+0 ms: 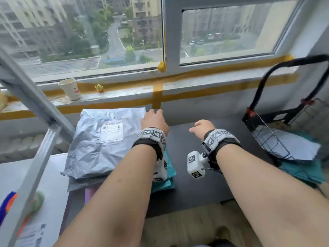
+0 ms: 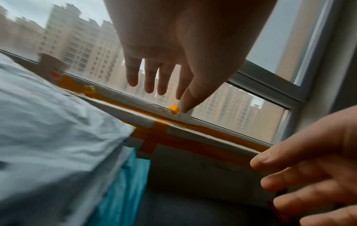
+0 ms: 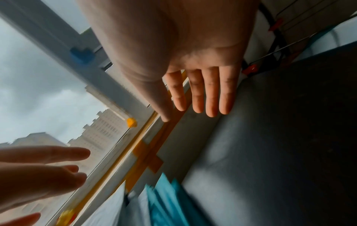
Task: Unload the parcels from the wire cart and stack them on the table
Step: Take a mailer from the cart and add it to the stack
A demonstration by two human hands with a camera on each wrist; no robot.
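Left hand (image 1: 154, 120) released, fingers (image 2: 149, 79) straight and slightly spread, hovering at centre frame in the head view by the far right corner of the grey poly mailer (image 1: 105, 141); contact with it cannot be told. Right hand (image 1: 203, 126) likewise released, fingers (image 3: 211, 94) straight and close together, held above the dark worktop (image 1: 192, 175) just right of centre, gripping nothing. Both wrists strapped with marker-covered camera bands.

Grey poly mailer on top of the stack at centre left, crumpled, white shipping label (image 1: 112, 131) facing up. Beneath it a darker grey parcel edge and teal parcels (image 1: 169, 173) jutting out on the right side of the stack, partly hidden by the left forearm.

At the right edge of the frame, wire cart (image 1: 274, 138) with black handle (image 1: 284, 68), holding a pale grey parcel (image 1: 299, 147) with a teal one (image 1: 302, 172) under it.

Along the upper half, windowsill (image 1: 124, 93) crossed by yellow tape, carrying a paper cup (image 1: 70, 89) at upper left and a small yellow figurine (image 1: 99, 87) beside it. Grey metal frame (image 1: 35, 107) slanting down the left side. White surface at lower left with a labelled package (image 1: 32, 236).
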